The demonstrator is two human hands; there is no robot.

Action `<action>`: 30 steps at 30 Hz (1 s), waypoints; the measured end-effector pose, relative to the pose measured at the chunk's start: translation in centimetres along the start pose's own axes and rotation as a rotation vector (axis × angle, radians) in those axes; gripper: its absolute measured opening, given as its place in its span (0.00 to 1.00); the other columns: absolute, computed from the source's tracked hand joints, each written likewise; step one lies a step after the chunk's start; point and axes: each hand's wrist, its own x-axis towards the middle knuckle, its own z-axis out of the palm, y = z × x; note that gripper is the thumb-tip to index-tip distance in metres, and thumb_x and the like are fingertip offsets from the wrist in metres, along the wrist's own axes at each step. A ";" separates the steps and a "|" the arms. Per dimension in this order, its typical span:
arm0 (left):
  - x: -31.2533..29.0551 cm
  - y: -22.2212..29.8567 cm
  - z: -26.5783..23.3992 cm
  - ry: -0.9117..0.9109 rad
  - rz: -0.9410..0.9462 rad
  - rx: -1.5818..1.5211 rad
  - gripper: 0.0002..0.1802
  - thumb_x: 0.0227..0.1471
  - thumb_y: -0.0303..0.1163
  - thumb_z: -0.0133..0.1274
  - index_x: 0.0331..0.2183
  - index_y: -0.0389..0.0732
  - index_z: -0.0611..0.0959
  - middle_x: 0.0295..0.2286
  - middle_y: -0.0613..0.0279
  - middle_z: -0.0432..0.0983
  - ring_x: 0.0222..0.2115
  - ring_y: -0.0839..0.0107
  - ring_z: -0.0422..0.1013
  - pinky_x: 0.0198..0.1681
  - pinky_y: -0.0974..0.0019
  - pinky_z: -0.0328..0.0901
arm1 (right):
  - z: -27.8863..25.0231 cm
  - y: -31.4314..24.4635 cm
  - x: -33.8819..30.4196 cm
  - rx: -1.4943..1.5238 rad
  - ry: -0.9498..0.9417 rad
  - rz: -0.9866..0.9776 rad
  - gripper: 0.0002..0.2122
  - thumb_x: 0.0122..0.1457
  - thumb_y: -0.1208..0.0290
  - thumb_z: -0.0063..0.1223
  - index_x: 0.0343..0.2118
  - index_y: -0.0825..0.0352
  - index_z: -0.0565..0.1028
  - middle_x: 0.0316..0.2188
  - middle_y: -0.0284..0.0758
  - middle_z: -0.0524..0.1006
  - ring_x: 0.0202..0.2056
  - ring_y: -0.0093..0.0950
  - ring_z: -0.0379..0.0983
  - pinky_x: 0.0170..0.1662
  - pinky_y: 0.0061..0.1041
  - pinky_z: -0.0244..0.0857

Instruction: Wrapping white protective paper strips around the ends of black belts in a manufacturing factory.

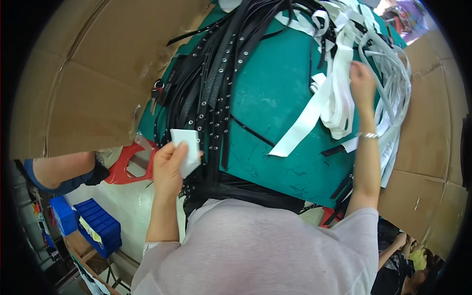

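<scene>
My left hand (168,166) is closed on a small white rectangular piece (186,153), thumb on its face; whether it is card or folded strip I cannot tell. Just beyond it lie long black straps with metal eyelets (219,73), heaped down the left of the green table. My right hand (362,83), wearing a bracelet at the wrist, has curled fingers at the edge of a looped bundle of white strips (339,103); anything pinched there is hidden. One flat white strip end (295,135) slants across the table, left of that bundle.
Cardboard walls flank the green table (275,78), the left one (98,73) and the right one (423,147). Grey-white cords (396,93) hang beside the right wall. Keys (156,93) lie at the left edge. A red stool (129,164), blue bins (101,226) and other people are nearby.
</scene>
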 end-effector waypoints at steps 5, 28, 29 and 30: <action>0.3 -0.4 2.0 -0.125 0.205 0.289 0.09 0.51 0.26 0.53 0.34 0.33 0.82 0.27 0.62 0.78 0.26 0.83 0.70 0.29 0.80 0.64 | 6.3 -18.0 -11.7 0.247 -0.725 -0.408 0.15 0.45 0.64 0.61 0.33 0.69 0.76 0.27 0.41 0.74 0.33 0.40 0.71 0.37 0.33 0.66; -0.1 -3.8 6.0 -0.523 -0.110 0.166 0.12 0.36 0.17 0.62 0.29 0.32 0.82 0.25 0.59 0.78 0.24 0.79 0.73 0.28 0.78 0.67 | -3.4 -20.3 -16.6 1.469 -0.196 0.654 0.07 0.57 0.72 0.50 0.34 0.70 0.67 0.31 0.48 0.77 0.32 0.31 0.76 0.29 0.20 0.74; -0.1 -4.1 5.8 -0.517 -0.087 0.185 0.12 0.36 0.17 0.63 0.30 0.32 0.82 0.25 0.60 0.78 0.24 0.79 0.73 0.28 0.78 0.67 | -3.4 -20.3 -16.5 1.374 -0.173 0.618 0.07 0.58 0.72 0.49 0.34 0.70 0.66 0.31 0.47 0.77 0.32 0.31 0.77 0.28 0.20 0.74; -0.1 -4.2 5.7 -0.511 -0.063 0.203 0.13 0.35 0.18 0.63 0.30 0.32 0.82 0.25 0.60 0.78 0.24 0.79 0.73 0.28 0.78 0.67 | -3.5 -20.4 -16.4 1.278 -0.152 0.581 0.07 0.58 0.72 0.49 0.34 0.70 0.66 0.30 0.47 0.77 0.33 0.31 0.77 0.28 0.20 0.74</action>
